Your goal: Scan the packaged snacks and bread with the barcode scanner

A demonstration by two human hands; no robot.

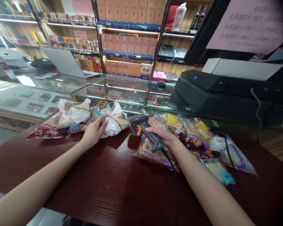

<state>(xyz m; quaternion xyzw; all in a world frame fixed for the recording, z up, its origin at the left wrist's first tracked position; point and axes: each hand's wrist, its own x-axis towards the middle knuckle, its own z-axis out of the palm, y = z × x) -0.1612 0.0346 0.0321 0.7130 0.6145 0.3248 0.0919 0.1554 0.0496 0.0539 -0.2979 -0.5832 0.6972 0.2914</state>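
Note:
My right hand (160, 133) is wrapped around the grip of a dark grey barcode scanner (154, 139) with an orange trigger. Its head points left, toward a packet in white paper with a brown-striped edge (115, 123). My left hand (96, 129) pinches the near-left side of that packet, with its fingertips partly hidden. A similar white-wrapped packet (79, 111) rests farther left, over a clear and dark red bag of food (48, 127). Below the scanner lies a clear bag with purple lettering (154, 153).
Several more snack bags (193, 135) are heaped to the right on the dark red counter (103, 185). The scanner's black cable (168, 158) trails down past my right forearm. Behind stand a glass display case (122, 84), a laptop (63, 62) and a black machine (202, 91).

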